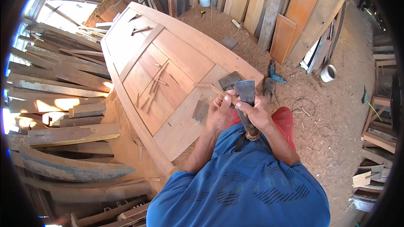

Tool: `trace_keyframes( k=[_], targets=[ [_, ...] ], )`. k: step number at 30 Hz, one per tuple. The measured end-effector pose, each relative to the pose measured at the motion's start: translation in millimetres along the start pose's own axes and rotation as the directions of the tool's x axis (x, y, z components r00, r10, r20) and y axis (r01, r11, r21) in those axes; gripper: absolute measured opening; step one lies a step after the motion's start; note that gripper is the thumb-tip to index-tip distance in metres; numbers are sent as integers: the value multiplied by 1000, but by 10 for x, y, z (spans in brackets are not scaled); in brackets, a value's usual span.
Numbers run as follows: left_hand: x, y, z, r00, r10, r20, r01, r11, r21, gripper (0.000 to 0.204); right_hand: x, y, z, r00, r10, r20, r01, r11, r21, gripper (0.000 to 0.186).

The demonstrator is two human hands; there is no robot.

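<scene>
My left hand (219,111) pinches a thin wooden strip (218,91) between thumb and fingers. In my right hand (257,112) is a hatchet (245,93) with a broad dark blade, held upright with its edge toward the far side. The right thumb lies over the hatchet, close to the near end of the strip. Both hands are in front of my body, above the near right end of a large panelled wooden door (172,92). Several short wooden pegs (156,82) lie scattered on the door. A dark block (229,80) sits just beyond the hatchet.
Another dark block (200,111) and a hammer (141,30) rest on the door. On the sawdust-covered ground to the right are a teal power drill (275,73) and a white bucket (328,73). Stacked timber (63,75) fills the left; upright boards (256,4) line the back.
</scene>
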State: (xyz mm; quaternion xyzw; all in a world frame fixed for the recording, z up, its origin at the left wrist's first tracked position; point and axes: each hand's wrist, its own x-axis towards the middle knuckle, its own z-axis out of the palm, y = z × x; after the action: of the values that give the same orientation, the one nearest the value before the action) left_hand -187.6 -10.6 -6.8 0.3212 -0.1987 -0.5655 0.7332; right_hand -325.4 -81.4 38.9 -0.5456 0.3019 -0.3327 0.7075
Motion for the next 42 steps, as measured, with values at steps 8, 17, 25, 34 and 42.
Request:
trace_keyframes(
  k=[8,17,25,34,42],
  targets=[
    [58,161,-29,1000,18,6,-18,1000,3,22,42,46,-19,992,106,71,-121,958,259,21],
    [46,129,-108,994,59,92,-72,986,148,17,48,73,-39,982,150,115,-166,975,150,18],
    [11,332,70,986,110,-124,-68,952,297,31,21,299,-90,992,126,7,-122,942,313,19],
    [186,255,-257,998,-5,57,18,973,-230,45,204,-245,141,978,147,151,-207,801,562,18],
    [192,489,-79,993,-101,-68,86,979,-186,32,105,-135,92,959,247,141,-284,789,544,14]
  ],
)
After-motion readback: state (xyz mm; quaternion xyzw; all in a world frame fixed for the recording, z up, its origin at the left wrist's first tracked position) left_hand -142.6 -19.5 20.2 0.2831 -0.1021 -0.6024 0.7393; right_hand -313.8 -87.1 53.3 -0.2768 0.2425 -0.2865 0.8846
